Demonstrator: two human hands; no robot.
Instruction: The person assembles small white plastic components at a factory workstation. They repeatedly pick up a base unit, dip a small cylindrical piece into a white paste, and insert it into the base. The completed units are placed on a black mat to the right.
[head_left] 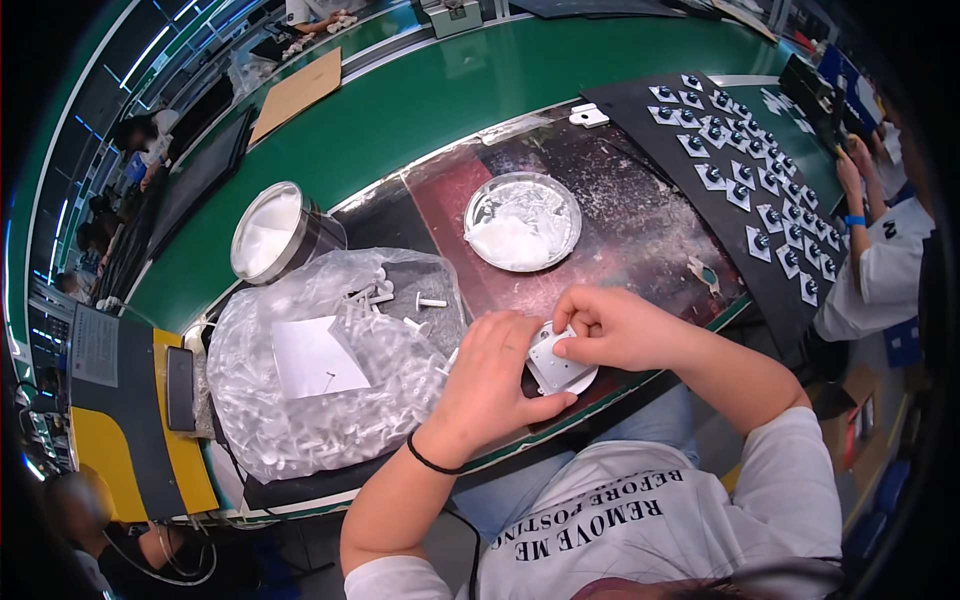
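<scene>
My left hand (487, 380), with a black band at the wrist, is closed around the side of a white flat plate with small holes (556, 366) at the table's near edge. Over the plate's upper right, my right hand (615, 328) has thumb and fingers pinched together; whatever is in the pinch is hidden. A rounded pale edge shows beneath the plate. Left of my left hand lies a large clear plastic bag (255, 415) full of white stemmed pieces, some loose at its mouth (432, 302). A round metal dish (574, 200) holding white paste (520, 242) sits beyond my hands.
An open metal tin (322, 238) with white contents stands beyond the bag. On the right, a black board (640, 165) carries rows of small white plates with dark centres (740, 172). A phone (180, 388) lies far left. Another person's arm (857, 205) is at the right.
</scene>
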